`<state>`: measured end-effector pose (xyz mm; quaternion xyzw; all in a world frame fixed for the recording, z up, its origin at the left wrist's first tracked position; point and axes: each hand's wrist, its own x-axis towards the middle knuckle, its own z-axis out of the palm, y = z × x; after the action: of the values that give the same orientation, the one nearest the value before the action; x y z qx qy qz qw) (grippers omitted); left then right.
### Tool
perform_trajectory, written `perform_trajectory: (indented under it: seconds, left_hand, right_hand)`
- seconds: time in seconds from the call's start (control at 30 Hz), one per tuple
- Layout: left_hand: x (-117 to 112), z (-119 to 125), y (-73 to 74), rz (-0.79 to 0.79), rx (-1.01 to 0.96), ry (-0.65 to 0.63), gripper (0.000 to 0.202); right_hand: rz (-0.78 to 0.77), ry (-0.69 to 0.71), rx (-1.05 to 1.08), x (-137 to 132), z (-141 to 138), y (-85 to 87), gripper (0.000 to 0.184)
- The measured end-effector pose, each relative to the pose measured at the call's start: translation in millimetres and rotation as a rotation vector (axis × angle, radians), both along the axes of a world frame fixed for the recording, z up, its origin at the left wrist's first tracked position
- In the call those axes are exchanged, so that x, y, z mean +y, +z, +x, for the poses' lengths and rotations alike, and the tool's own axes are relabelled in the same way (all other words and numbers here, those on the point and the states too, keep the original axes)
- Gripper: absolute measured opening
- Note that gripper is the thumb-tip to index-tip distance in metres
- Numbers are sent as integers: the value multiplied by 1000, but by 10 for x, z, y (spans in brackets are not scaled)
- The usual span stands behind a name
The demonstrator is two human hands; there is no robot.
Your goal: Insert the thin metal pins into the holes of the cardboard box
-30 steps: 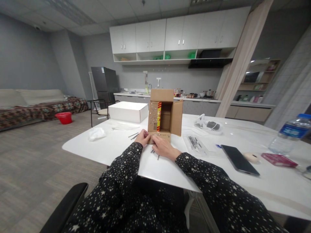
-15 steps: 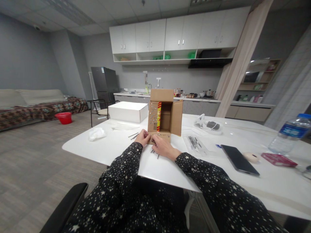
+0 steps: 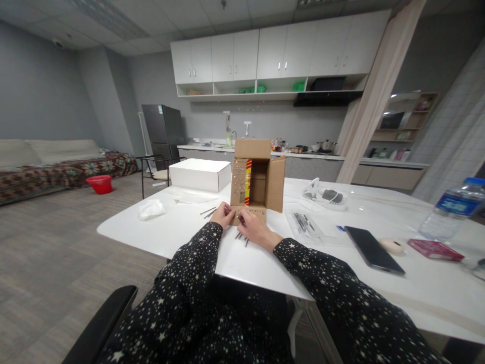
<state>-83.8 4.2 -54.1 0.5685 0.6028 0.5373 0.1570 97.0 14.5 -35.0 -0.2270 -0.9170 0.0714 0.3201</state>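
Note:
A cardboard box (image 3: 258, 184) stands with its flaps open toward me. Small round metal dots stud its left flap (image 3: 238, 184) and the lower flap (image 3: 261, 212). At the lower flap's left edge, my left hand (image 3: 223, 216) grips the cardboard with closed fingers. Just right of it, my right hand (image 3: 255, 229) is closed in a pinch over the same flap; whatever is between its fingertips is too small to make out. Several thin metal pins, like screws or nails (image 3: 246, 242), lie below my right hand. A few more thin metal pins (image 3: 208, 212) rest left of my left hand.
A white box (image 3: 200, 175) and a crumpled tissue (image 3: 150, 210) are on the left. To the right are a clear plastic packet (image 3: 305, 226), a white device with straps (image 3: 326, 194), a phone (image 3: 373, 247), a pink box (image 3: 435, 249) and a water bottle (image 3: 450, 210).
My right hand has shifted slightly right along the lower flap, its fingertips drawing closer together. More of the metal pins beneath it now show. My left hand stays in place.

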Motion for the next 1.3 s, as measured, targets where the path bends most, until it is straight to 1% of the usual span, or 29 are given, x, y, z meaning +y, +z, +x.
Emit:
perform_trajectory:
  seconds: [0.1,0.2,0.27,0.43,0.53,0.7,0.87,1.0,1.13,1.3]
  left_hand:
    - [2,-10,-9,-2,10,2,24]
    - [16,-30,-33,7,39,1,23]
    - [29,-41,-50,11,54,0,22]
    - [39,-50,-66,2,61,-4,21]
    - [33,-48,-60,-5,72,-4,21]
    - [22,-40,-51,-4,78,7,21]
    - [22,-27,-45,1,82,18,21]
    - [24,-25,-44,3,76,17,20]
    - [26,-27,-46,2,65,16,21]
    - [57,-54,-80,7,43,1,23]
  right_hand:
    - [-5,9,74,37,-7,-19,12]
    - [-31,-18,149,62,-4,-8,9]
    - [-38,-57,191,77,5,11,8]
    - [2,-189,246,123,29,43,9]
    - [-9,-224,258,143,37,41,10]
    - [-41,-223,300,180,32,10,11]
    - [-76,-181,407,236,13,-37,11]
    - [-76,-162,441,250,14,-48,11]
    - [-56,-176,425,243,24,-37,12]
    - [54,-194,331,232,26,-28,11]
